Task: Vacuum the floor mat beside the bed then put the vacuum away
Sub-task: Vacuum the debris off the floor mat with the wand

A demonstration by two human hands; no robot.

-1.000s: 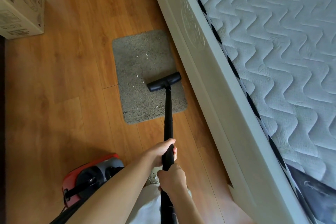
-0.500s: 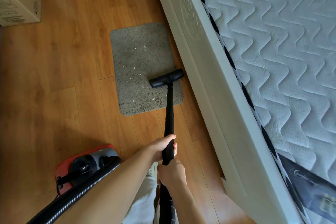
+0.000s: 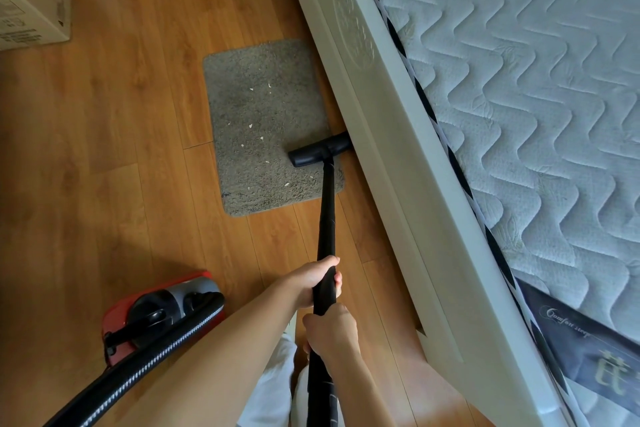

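Nozzle (image 3: 320, 150) on mat (image 3: 266, 125), beyond fingers (image 3: 329, 262)

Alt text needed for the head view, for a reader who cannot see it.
Both hands, left hand ahead of right hand, hold a black vacuum wand whose nozzle rests on a grey floor mat scattered with white crumbs, beside a white bed frame.

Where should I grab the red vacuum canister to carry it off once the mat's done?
Probably the black carry handle across the top of the red vacuum canister, reached from above. It faces up, and the ribbed hose leaves the canister's front, so come in behind the hose. Both hands now hold the wand.
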